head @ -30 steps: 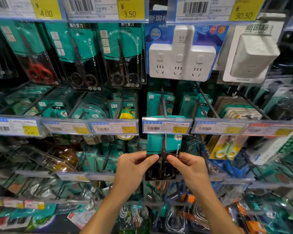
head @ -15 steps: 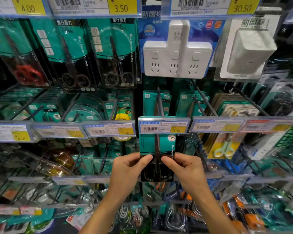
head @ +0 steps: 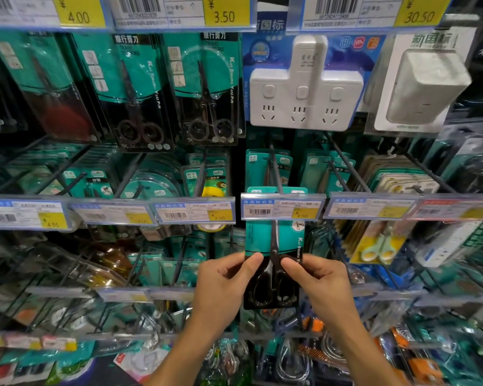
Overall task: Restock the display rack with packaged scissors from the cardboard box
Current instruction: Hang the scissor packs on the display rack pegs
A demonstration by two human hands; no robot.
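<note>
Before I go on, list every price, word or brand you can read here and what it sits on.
"4.00": yellow tag, top rail.
"3.50": yellow tag, top rail.
"30.50": yellow tag, top rail.
"3.50": price label above the held scissors pack.
"4.50": far-left label.
"旅行剪刀 TRAVEL": hanging scissors pack.
"新国标": white adapter pack.
Barcode digits and small label print: too blurred to read.

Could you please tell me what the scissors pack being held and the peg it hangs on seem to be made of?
Scissors pack: apparently a glossy printed card, teal above and black below, probably under clear plastic, judging by the sheen; the black handles look like plastic. Left hand and right hand pinch its sides. Peg: a thin dark rod, likely coated metal wire.
</note>
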